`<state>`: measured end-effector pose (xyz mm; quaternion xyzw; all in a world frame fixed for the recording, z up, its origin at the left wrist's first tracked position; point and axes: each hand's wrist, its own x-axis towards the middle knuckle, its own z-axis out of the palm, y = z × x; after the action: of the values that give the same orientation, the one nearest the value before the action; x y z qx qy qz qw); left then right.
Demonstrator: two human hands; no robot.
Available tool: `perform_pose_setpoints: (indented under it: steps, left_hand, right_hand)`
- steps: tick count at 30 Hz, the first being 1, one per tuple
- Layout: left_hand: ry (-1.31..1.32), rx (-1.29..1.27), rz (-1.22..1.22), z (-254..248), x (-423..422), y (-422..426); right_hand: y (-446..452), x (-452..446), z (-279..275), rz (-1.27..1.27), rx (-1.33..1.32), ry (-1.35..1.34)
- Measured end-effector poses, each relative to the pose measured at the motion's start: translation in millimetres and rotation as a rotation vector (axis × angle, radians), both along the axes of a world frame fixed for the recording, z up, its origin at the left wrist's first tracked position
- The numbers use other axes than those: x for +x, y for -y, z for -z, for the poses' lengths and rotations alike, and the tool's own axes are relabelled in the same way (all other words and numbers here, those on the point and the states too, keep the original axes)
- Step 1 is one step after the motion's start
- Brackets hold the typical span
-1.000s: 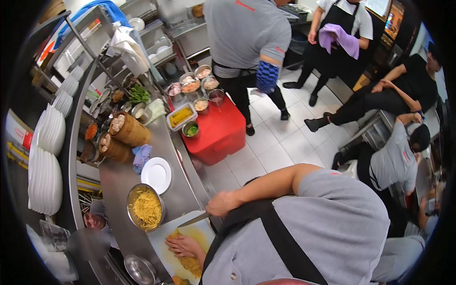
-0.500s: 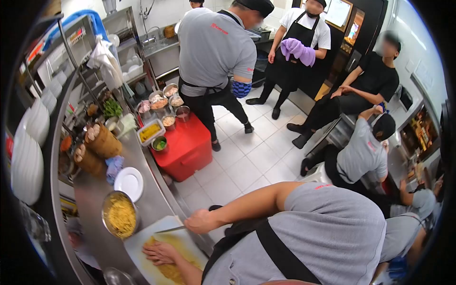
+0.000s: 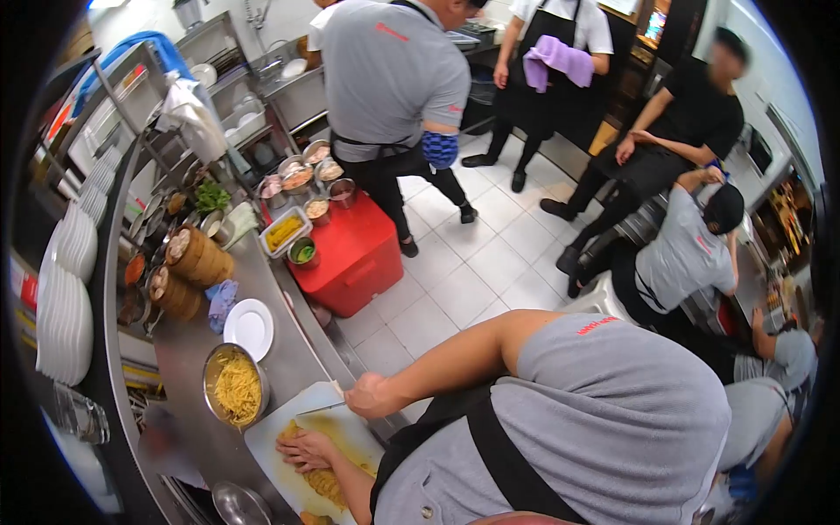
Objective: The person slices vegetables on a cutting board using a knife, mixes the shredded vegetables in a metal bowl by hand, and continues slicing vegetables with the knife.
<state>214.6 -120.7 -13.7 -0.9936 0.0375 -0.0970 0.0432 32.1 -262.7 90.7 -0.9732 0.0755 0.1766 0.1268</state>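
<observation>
My left hand [image 3: 306, 451] lies on a flat heap of yellow food [image 3: 325, 486] with its fingers spread. I cannot tell what food it is. A white cutting board [image 3: 273, 457] is under it. My right hand [image 3: 371, 395] is closed round the handle of a knife [image 3: 320, 409]. Its thin blade points left over the board's far edge, just beyond my left fingers. Beside the board stands a metal bowl [image 3: 211, 395] full of yellow shredded strips [image 3: 238, 391]. Another yellow piece [image 3: 315, 518] sits at the board's near edge.
A white plate [image 3: 248, 330], blue cloth [image 3: 222, 302] and bamboo steamers [image 3: 199, 255] share the steel counter [image 3: 179, 367]. An empty metal bowl [image 3: 241, 505] is nearby. Several ingredient containers stand on a red cooler [image 3: 359, 271]. Several co-workers occupy the floor, one holding a purple towel [image 3: 557, 63].
The whole view has shifted a little. My right hand still grips the knife, whose blade now shows more clearly over the board. My left hand remains on the yellow food.
</observation>
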Motion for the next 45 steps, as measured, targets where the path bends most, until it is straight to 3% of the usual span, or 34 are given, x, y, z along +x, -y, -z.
perform_pose_setpoints:
  steps: [2,4,10,12,15,18,20,22,24,26,28,36,38,45]
  left_hand:
    - [-0.002,-0.011,-0.029,-2.7,1.1,-2.4]
    - [-0.012,-0.028,-0.022,-1.2,-2.3,1.7]
    - [-0.011,0.004,-0.04,-13.2,-6.0,8.3]
    - [0.012,-0.02,-0.06,-15.2,-9.9,13.4]
    - [0.056,-0.077,-0.052,38.1,21.4,-2.0]
    - [-0.044,-0.069,-0.047,-23.4,-11.5,14.4]
    - [-0.049,-0.067,-0.083,-16.4,-6.4,10.7]
    - [-0.042,-0.095,0.007,-21.0,-11.0,9.4]
    - [-0.088,-0.107,0.01,-32.3,-12.6,11.5]
    - [-0.029,-0.212,0.129,5.1,4.3,-5.6]
    - [-0.032,-0.105,0.043,14.6,4.0,-5.2]
    - [0.137,-0.348,0.008,9.6,10.5,-2.6]
    - [0.252,-0.534,0.055,8.6,5.2,-5.6]
    - [0.227,-0.499,0.047,2.2,0.9,-7.2]
  right_hand:
    - [2.5,1.7,2.5,-0.015,0.043,0.016]
    - [10.3,-2.1,-1.2,-0.024,-0.105,0.183]
    - [53.4,19.0,-34.7,-0.282,-0.059,0.076]
    - [63.3,21.9,-36.6,-0.261,-0.051,0.067]
    - [67.4,20.7,-59.3,-0.206,0.004,0.038]
    - [85.9,19.2,-61.8,-0.242,0.064,-0.035]
    - [94.4,19.8,-42.4,-0.332,0.107,-0.083]
    - [96.3,17.4,-20.0,-0.257,0.086,0.0]
    - [105.1,18.5,-7.5,-0.398,0.091,-0.068]
    - [110.6,10.2,11.8,-0.193,0.196,0.092]
    - [122.5,14.8,-20.6,-0.243,0.21,-0.045]
    - [118.9,27.6,-29.9,-0.168,0.168,-0.02]
    - [113.9,27.8,-25.4,-0.139,0.216,0.026]
    - [97.4,68.4,-28.7,-0.203,0.095,-0.017]
